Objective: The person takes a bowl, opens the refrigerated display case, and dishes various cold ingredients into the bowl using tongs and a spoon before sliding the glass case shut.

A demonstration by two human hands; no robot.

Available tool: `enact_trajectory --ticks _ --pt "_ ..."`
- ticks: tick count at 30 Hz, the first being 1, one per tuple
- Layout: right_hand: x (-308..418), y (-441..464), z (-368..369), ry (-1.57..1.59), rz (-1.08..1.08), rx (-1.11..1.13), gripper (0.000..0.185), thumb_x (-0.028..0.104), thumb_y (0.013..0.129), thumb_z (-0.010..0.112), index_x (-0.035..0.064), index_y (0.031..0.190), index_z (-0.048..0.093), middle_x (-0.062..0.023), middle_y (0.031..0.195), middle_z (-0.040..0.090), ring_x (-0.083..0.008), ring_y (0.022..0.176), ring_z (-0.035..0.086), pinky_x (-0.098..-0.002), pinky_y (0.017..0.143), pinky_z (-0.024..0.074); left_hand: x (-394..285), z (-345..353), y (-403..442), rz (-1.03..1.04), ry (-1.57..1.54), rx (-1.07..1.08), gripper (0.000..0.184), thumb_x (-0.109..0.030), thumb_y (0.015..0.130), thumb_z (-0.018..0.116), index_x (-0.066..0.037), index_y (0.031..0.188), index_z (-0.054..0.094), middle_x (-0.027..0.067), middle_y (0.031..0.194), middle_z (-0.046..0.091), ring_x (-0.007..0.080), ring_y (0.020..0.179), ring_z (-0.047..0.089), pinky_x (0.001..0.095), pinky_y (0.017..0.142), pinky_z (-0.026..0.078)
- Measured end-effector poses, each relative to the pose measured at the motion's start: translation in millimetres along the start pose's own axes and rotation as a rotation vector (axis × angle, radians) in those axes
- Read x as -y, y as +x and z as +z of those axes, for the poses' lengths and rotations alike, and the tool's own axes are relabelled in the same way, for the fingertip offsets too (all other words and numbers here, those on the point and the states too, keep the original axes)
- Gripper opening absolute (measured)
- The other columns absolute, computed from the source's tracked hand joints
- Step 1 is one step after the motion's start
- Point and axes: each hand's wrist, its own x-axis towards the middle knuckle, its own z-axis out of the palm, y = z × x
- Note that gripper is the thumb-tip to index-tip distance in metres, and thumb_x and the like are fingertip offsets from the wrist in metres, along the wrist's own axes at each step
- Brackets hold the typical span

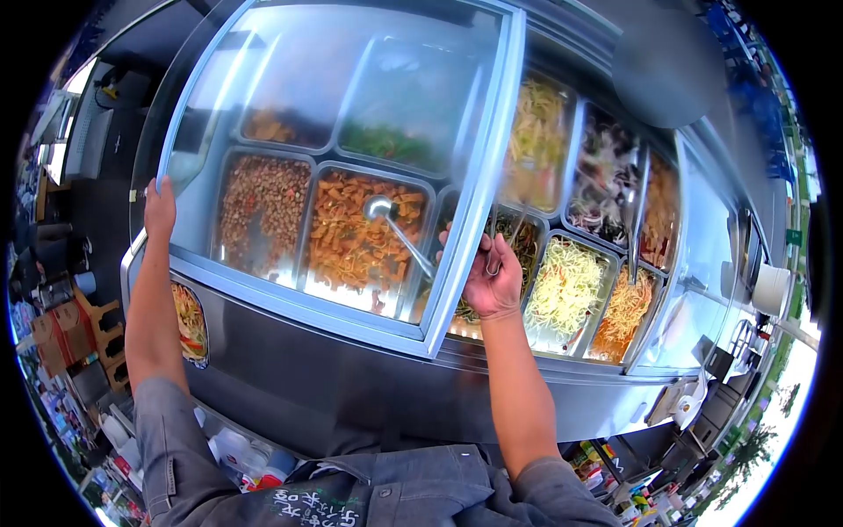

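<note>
A glass door [307, 114] in a pale metal frame covers the left part of a food counter. My left hand [159, 209] grips the frame's left edge, its thumb pointing up. My right hand [493, 279] is at the door's right edge, fingers curled around a thin metal loop like a utensil handle; what it belongs to is hidden. Under the glass, a metal spoon [379, 208] rests in a tray of orange-brown pieces [338, 233]. Beside it lies a tray of small brown bean-like pieces [262, 206]. Right of my right hand is a tray of pale yellow shreds [566, 285].
In the uncovered right part are orange shreds [625, 307], dark and white pieces [601, 176] and yellowish strips [537, 114]. A utensil handle [632, 246] stands up between trays. A paper roll [771, 290] is at the far right, cardboard boxes [63, 338] at lower left.
</note>
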Motion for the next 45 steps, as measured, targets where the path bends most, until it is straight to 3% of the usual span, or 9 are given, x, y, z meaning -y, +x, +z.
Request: enact_trajectory --ticks 3,14,18,22,30,40,41,43,45 --pt "36 -14 -17 -0.057 0.019 0.036 0.026 0.027 0.107 0.055 0.0087 0.089 0.062 -0.0295 0.136 0.066 -0.0462 0.128 0.063 -0.0607 0.11 0.0496 44 18 25 0.017 -0.008 0.019 0.086 -0.067 0.104 0.043 0.001 0.156 0.045 0.0316 0.153 0.052 0.0482 0.144 0.047 0.0493 0.118 0.038" --pt "113 -104 1 -0.387 -0.2 -0.196 0.013 0.009 0.106 0.057 0.0026 0.095 0.058 -0.032 0.134 0.064 -0.0399 0.129 0.063 -0.0534 0.114 0.0511 -57 15 -71 -0.003 -0.354 0.246 0.083 -0.06 0.104 0.052 0.005 0.155 0.046 0.031 0.152 0.053 0.0465 0.144 0.048 0.0463 0.118 0.038" --pt "151 -167 -12 -0.606 -0.419 -0.352 0.005 0.007 0.105 0.059 0.0077 0.101 0.059 -0.0235 0.121 0.071 -0.0214 0.083 0.069 -0.0388 0.079 0.0608 -67 49 -107 0.109 -0.266 0.039 0.075 -0.054 0.103 0.058 0.005 0.148 0.052 0.0326 0.142 0.06 0.0464 0.135 0.057 0.0484 0.112 0.043" --pt "165 -231 14 -0.714 -0.557 -0.423 0.015 0.009 0.101 0.066 0.0064 0.113 0.058 -0.0057 0.086 0.062 -0.0085 0.054 0.05 -0.0249 0.047 0.0373 -150 12 -202 0.153 -0.302 0.205 0.064 -0.05 0.099 0.064 0.005 0.131 0.06 0.0315 0.119 0.069 0.0465 0.114 0.067 0.053 0.098 0.05" --pt "107 -312 51 -0.57 -0.691 -0.334 0.054 0.053 0.107 0.056 0.0142 0.146 0.053 0.0014 0.076 0.051 -0.0087 0.049 0.041 -0.0251 0.043 0.0326 -248 19 -348 0.164 -0.489 0.482 0.067 -0.043 0.095 0.069 0.007 0.138 0.055 0.0329 0.125 0.066 0.0472 0.119 0.064 0.0531 0.103 0.049" --pt "73 -349 42 -0.39 -0.77 -0.232 0.04 0.04 0.109 0.055 0.0111 0.137 0.059 -0.0032 0.099 0.065 -0.0134 0.059 0.05 -0.0298 0.053 0.038 -307 36 -421 0.123 -0.419 0.629 0.092 -0.049 0.092 0.064 0.011 0.156 0.036 0.0351 0.152 0.047 0.0483 0.141 0.047 0.0509 0.119 0.037" --pt "72 -340 42 -0.395 -0.739 -0.212 0.038 0.037 0.108 0.058 0.0102 0.135 0.06 -0.005 0.101 0.066 -0.0128 0.058 0.049 -0.03 0.053 0.0384 -308 36 -425 0.15 -0.368 0.532 0.086 -0.046 0.091 0.067 0.01 0.152 0.042 0.0331 0.138 0.059 0.0435 0.13 0.059 0.051 0.109 0.046" --pt "68 -319 35 -0.4 -0.68 -0.179 0.037 0.036 0.109 0.058 0.0098 0.135 0.06 -0.0059 0.1 0.065 -0.0119 0.057 0.048 -0.029 0.052 0.0381 -298 28 -412 0.102 -0.82 0.871 0.054 -0.038 0.096 0.067 0.0 0.133 0.057 0.0174 0.094 0.071 0.0286 0.085 0.071 0.0458 0.075 0.056" --pt "63 -295 32 -0.448 -0.599 -0.116 0.037 0.034 0.109 0.058 0.0084 0.135 0.059 -0.0068 0.099 0.065 -0.0099 0.057 0.047 -0.0266 0.051 0.0372 -280 17 -396 0.179 -0.678 1.038 0.035 -0.036 0.108 0.053 -0.007 0.125 0.063 0.0038 0.093 0.068 0.0142 0.08 0.063 0.0367 0.068 0.053"
